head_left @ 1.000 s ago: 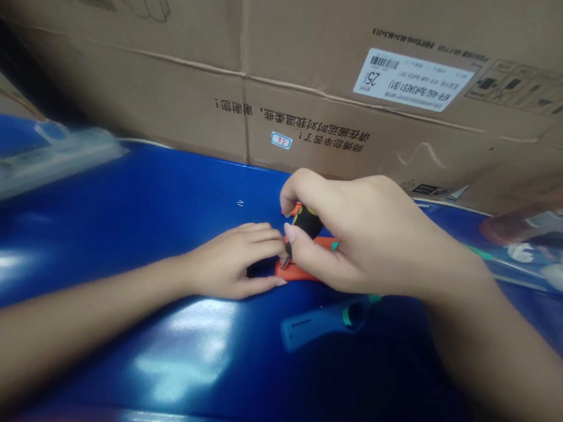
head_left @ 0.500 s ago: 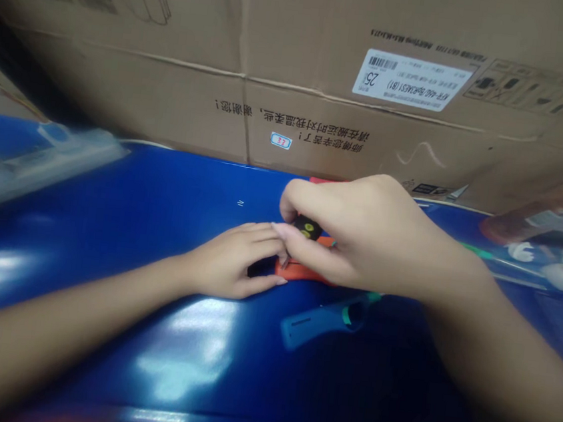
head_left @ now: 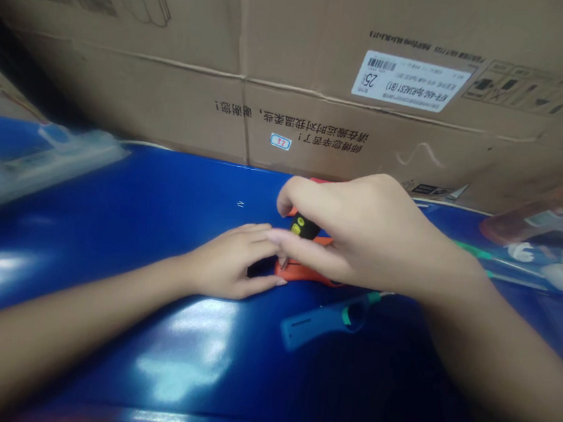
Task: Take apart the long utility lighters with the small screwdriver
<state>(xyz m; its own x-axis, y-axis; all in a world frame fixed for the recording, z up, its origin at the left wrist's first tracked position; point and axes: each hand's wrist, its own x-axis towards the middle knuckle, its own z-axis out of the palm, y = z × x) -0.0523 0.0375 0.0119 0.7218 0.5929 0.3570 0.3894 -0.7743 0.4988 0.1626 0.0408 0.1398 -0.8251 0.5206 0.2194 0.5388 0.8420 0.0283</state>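
Fingers (head_left: 307,251) of right hand (head_left: 374,237) clasp screwdriver (head_left: 307,226); left hand (head_left: 236,263), part-spread, holds orange casing (head_left: 301,273); cardboard box (head_left: 172,102) behind, contents hidden.

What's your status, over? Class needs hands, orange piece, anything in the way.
Right hand gripping black-and-yellow tool. Left hand holding orange piece by its left end. Right hand hides part of it; blue piece close by.

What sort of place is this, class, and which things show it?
Probably a makeshift workspace: a blue table, a carton at its far edge, and a black-and-yellow tool in the right hand.
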